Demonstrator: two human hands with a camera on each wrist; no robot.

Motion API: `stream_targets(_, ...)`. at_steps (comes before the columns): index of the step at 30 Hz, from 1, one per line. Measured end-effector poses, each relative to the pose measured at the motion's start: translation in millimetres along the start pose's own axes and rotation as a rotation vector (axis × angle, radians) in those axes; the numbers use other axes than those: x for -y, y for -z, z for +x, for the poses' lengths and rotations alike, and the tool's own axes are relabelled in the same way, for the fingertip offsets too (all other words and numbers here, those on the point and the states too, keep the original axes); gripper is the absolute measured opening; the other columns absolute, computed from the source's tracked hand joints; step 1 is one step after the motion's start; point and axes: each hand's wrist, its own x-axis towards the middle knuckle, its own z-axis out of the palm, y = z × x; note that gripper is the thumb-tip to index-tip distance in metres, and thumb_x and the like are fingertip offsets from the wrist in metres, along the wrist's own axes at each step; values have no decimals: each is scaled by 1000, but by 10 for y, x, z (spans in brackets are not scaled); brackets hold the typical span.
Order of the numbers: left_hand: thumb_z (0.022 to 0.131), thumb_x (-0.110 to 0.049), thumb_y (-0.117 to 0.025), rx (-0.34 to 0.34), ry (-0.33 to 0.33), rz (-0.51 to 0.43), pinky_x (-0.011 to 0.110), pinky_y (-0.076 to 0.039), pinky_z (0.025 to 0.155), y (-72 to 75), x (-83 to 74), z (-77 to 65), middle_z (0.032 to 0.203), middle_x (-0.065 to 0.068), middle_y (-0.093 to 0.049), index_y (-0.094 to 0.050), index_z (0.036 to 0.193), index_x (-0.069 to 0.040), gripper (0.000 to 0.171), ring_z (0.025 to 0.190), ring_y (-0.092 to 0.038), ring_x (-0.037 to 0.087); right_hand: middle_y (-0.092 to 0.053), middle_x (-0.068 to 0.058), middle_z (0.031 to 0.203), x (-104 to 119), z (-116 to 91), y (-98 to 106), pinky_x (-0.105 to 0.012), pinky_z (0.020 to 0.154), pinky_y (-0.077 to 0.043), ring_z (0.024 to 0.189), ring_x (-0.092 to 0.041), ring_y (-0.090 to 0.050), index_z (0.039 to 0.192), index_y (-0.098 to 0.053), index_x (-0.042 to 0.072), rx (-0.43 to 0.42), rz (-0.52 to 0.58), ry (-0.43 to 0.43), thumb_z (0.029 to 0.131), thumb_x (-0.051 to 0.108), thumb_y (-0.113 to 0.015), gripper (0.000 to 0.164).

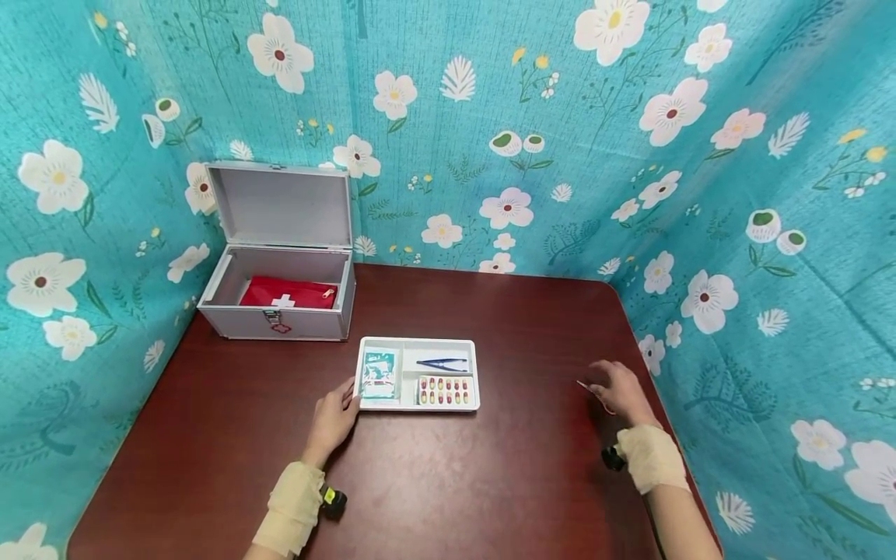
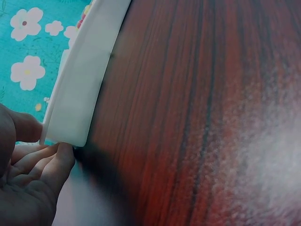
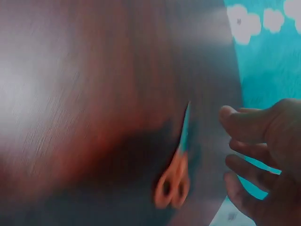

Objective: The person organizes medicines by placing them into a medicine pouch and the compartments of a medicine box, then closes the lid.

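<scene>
A white divided tray [image 1: 420, 410] stands mid-table. My left hand [image 1: 332, 420] holds its left end, the thumb on the rim and the fingers against the lower edge of the tray wall [image 2: 82, 89]. In the tray lie a teal-and-white packet [image 1: 379, 375], dark blue tweezers [image 1: 444, 364] and a blister pack of red-and-yellow capsules [image 1: 444, 390]. Near the table's right edge, orange-handled scissors [image 3: 173, 181] lie flat. My right hand [image 3: 263, 155] is beside them, fingers loosely bent and apart from them; in the head view it partly covers the scissors.
At the back left stands a grey metal case [image 1: 280, 323] with its lid raised. A red pouch [image 1: 294, 294] with a white cross and a zip lies inside it. Flowered teal curtains [image 1: 448, 117] enclose the back and sides of the brown table [image 1: 448, 482].
</scene>
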Motion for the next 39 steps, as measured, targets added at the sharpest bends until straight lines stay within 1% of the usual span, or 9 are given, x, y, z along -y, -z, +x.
stream_targets(4, 96, -7, -60, -6, 5, 4, 40, -53, 100, -3, 6, -8, 134, 22, -61, -52, 141, 5, 48, 118, -65, 31, -63, -31, 106, -274, -191, -26, -60, 82, -51, 93, -45, -61, 115, -64, -9, -10, -17, -74, 84, -1, -70, 33)
stream_targets(9, 96, -8, -60, -9, 4, 17, 39, -53, 100, -4, -9, 2, 135, 21, -61, -52, 141, 4, 48, 118, -65, 30, -62, -25, 93, -432, -309, -138, -56, 75, -51, 82, -37, -59, 103, -67, -7, -12, -42, -121, 82, 0, -72, 23)
stream_targets(15, 95, -7, -60, -5, -5, -13, 38, -53, 99, 1, -17, 2, 135, 22, -60, -52, 141, 6, 48, 119, -65, 31, -65, -23, 89, -420, -305, -192, -54, 72, -51, 77, -35, -60, 98, -67, -6, -43, -33, -179, 83, 2, -73, 18)
stream_targets(20, 95, -7, -60, -12, -7, -13, 38, -53, 99, -4, -2, 1, 135, 22, -61, -52, 141, 5, 48, 118, -65, 30, -68, -22, 88, -368, -277, -178, -45, 66, -49, 72, -30, -58, 99, -66, -5, -4, -7, -264, 84, 5, -73, 19)
stream_targets(25, 95, -6, -59, -13, -16, -18, 37, -53, 99, -2, 11, 9, 134, 22, -61, -52, 141, 5, 48, 118, -65, 31, -65, -16, 79, -344, -279, -170, -36, 59, -43, 69, -27, -55, 89, -67, -1, 10, -1, -311, 86, 6, -69, 8)
stream_targets(29, 95, -6, -59, -14, -17, -11, 38, -53, 99, 1, 6, 14, 135, 22, -60, -52, 141, 6, 48, 119, -65, 30, -63, -14, 77, -341, -275, -184, -38, 58, -44, 67, -26, -54, 83, -65, 2, 18, -32, -301, 86, 7, -68, 7)
stream_targets(34, 96, -7, -60, -21, -12, 0, 39, -53, 100, 7, 5, 22, 137, 20, -60, -53, 140, 4, 47, 119, -65, 29, -55, -18, 84, -369, -245, -229, -45, 64, -48, 72, -29, -52, 81, -64, -1, 37, -96, -210, 84, 9, -68, 11)
stream_targets(36, 96, -8, -59, -23, -6, 0, 39, -53, 99, 5, 4, 21, 137, 20, -60, -53, 140, 4, 46, 119, -65, 28, -53, -18, 86, -365, -251, -244, -45, 64, -48, 74, -29, -51, 80, -63, -2, 50, -98, -197, 84, 10, -69, 14)
stream_targets(39, 96, -8, -59, -21, 0, -7, 39, -53, 99, 2, 0, 18, 137, 19, -60, -53, 140, 4, 46, 119, -65, 28, -52, -17, 86, -337, -267, -273, -40, 62, -46, 74, -27, -50, 79, -62, -1, 61, -73, -207, 84, 13, -71, 17)
